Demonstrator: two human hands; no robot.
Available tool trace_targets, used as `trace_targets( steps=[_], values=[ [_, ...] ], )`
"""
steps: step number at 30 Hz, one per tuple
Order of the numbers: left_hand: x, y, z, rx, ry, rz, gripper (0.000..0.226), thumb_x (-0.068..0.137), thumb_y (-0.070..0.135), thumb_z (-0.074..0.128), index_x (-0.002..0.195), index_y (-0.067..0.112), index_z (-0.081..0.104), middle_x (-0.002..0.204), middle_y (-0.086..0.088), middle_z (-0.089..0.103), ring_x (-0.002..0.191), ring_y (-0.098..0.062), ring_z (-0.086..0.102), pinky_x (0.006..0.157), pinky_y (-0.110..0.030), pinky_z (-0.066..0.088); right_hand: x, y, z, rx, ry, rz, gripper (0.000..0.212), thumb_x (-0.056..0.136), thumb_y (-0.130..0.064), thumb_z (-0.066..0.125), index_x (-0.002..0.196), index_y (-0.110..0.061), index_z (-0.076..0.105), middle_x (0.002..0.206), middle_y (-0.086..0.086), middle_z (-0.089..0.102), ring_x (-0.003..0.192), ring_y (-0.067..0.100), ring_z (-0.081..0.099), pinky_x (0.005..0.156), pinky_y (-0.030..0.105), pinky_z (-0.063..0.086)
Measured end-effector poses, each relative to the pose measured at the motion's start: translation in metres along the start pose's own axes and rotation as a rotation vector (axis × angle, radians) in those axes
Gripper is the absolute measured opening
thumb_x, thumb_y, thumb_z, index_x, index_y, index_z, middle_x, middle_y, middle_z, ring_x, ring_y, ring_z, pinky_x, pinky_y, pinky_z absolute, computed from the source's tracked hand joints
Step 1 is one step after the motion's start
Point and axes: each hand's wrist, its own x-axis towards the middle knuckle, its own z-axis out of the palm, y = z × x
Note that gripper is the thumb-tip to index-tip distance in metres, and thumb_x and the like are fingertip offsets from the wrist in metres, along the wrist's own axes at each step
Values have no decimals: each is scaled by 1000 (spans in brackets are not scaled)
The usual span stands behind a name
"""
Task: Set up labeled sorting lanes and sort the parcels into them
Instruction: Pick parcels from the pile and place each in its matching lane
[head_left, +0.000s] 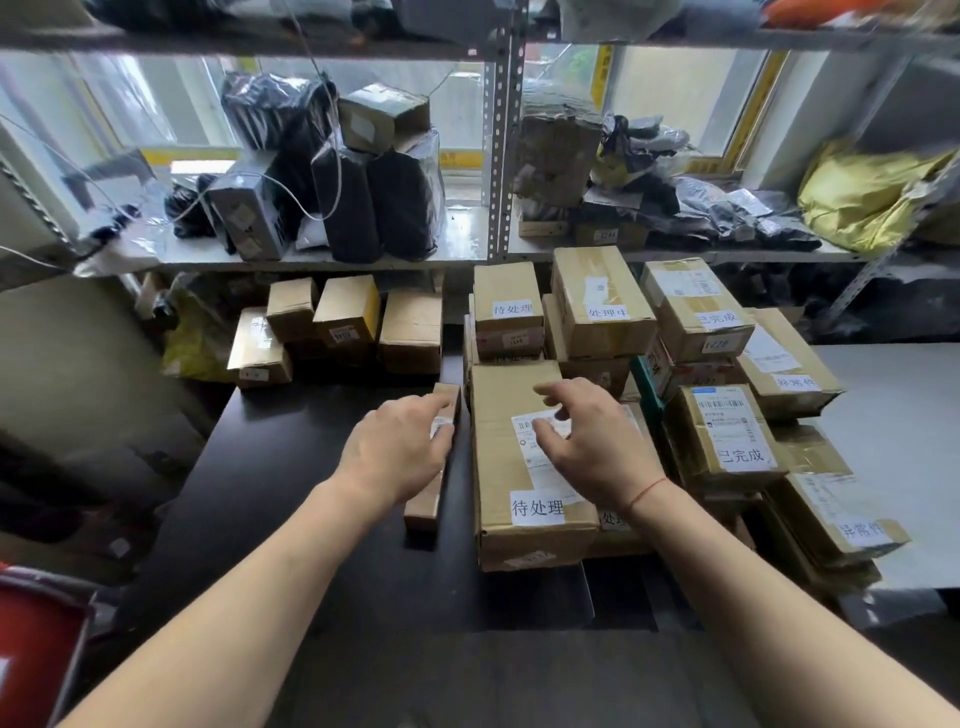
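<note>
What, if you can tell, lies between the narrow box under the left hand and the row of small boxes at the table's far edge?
In the head view, only bare black tabletop lies between the narrow box and the row of small boxes; nothing stands there.

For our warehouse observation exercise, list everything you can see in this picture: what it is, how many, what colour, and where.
Slim box: one, brown, on the black table, left of the big carton.
Big carton: one, tan, white 待处理 label, table centre.
Labelled boxes: several, tan, stacked behind and right of the big carton.
Small boxes: about five, brown, at the table's far left.
Black bags: several, on the left shelf.
Grey bags: a heap, on the right shelf.
Yellow bag: one, far right on the shelf.
Table: one, black.
Left hand: grips the slim box.
Right hand: fingers spread over the big carton; contact unclear.
</note>
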Motion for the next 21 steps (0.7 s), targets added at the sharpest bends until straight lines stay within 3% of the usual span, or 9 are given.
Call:
trace_targets(
  steps=[7,10,16,21],
  values=[
    [-16,-36,-20,9,58,-27,53,103,45,59,152,25,53,139,0,66,129,-20,60,108,-39,51,15,-41,28,19,-90,-91,39,100,-34,64,139,-28,61,124,-9,64,110,7,57,95,25,48],
    [-16,-67,-25,4,79,-80,55,102,48,60,152,27,53,140,1,65,131,-20,59,108,-39,51,26,-61,45,32,-114,-114,37,100,-32,65,136,-27,62,119,-9,64,105,6,55,92,22,46],
    [-4,-150,-41,-14,63,-170,56,100,50,63,150,26,55,142,0,66,132,-22,59,109,-39,49,65,-111,91,32,-145,-86,39,96,-30,68,134,-21,66,113,-5,66,102,12,61,100,35,54],
    [11,-225,-51,-50,27,-204,59,98,52,63,150,25,55,142,0,65,133,-21,59,110,-39,48,97,-155,137,30,-178,-14,44,96,-33,68,138,-22,64,117,-4,68,107,15,64,97,27,51]
  ],
)
